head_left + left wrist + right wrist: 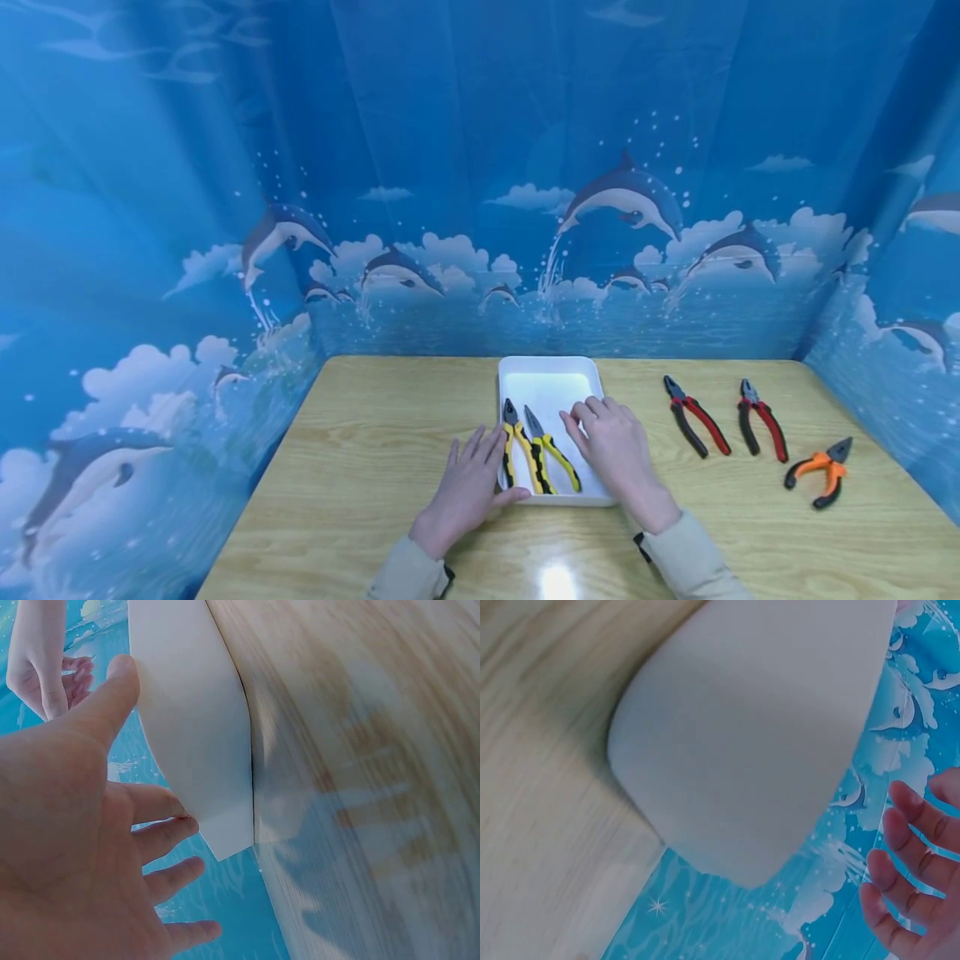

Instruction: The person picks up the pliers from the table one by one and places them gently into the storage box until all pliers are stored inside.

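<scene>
A white tray (555, 385) lies on the table, holding two pliers with yellow and black handles. The left pair of pliers (510, 414) has a broader head, while the needle-nose pliers (533, 422) beside it taper to a thin tip. My left hand (467, 483) is at the tray's left front corner, fingers extended along the side and thumb at the front rim. In the left wrist view, thumb and fingertips reach the tray's outer wall (199, 735). My right hand (618, 450) hovers over the tray's right side, fingers loosely bent and holding nothing.
To the right on the wooden table (390, 433) lie two red-and-black pliers, one nearer the tray (696, 417) and another pair of pliers (763, 421). Orange-handled pliers (828, 471) lie farther right. A blue dolphin-print curtain (465, 167) surrounds the table's back and sides.
</scene>
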The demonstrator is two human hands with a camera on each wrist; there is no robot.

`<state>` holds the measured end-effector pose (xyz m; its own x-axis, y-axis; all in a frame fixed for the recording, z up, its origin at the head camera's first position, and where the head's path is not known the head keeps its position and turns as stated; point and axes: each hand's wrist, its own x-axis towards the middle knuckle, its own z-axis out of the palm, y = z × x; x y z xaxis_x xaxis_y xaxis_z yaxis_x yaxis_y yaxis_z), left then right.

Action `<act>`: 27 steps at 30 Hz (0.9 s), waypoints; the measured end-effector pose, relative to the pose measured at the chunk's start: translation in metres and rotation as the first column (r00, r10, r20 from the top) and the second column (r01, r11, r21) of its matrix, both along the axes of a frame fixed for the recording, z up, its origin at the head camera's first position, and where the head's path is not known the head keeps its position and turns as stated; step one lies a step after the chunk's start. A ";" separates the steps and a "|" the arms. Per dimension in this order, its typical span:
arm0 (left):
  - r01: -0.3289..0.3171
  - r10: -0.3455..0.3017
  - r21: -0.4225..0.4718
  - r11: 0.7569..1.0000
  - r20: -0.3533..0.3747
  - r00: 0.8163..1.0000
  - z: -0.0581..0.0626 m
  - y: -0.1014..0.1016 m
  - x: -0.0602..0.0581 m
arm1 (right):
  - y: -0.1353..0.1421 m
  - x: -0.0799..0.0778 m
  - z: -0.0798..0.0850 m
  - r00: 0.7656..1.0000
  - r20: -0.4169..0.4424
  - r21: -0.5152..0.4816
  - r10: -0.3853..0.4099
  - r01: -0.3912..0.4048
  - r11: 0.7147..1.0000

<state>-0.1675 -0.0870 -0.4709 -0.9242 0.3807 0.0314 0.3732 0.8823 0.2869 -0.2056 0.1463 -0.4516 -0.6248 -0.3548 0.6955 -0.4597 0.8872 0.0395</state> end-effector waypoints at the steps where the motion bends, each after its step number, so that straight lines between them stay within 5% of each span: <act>1: 0.002 -0.002 -0.001 1.000 -0.001 1.000 0.001 0.000 0.000 | 0.002 -0.001 0.000 1.000 -0.008 -0.004 -0.001 0.001 1.000; 11: 0.023 -0.023 0.000 1.000 -0.019 1.000 0.004 -0.003 0.003 | 0.021 -0.011 0.003 0.998 -0.053 -0.044 -0.036 0.034 0.998; 27: 0.011 -0.011 0.013 1.000 -0.010 1.000 -0.002 -0.001 0.000 | 0.076 -0.015 0.006 0.983 0.046 -0.109 -0.176 0.180 0.978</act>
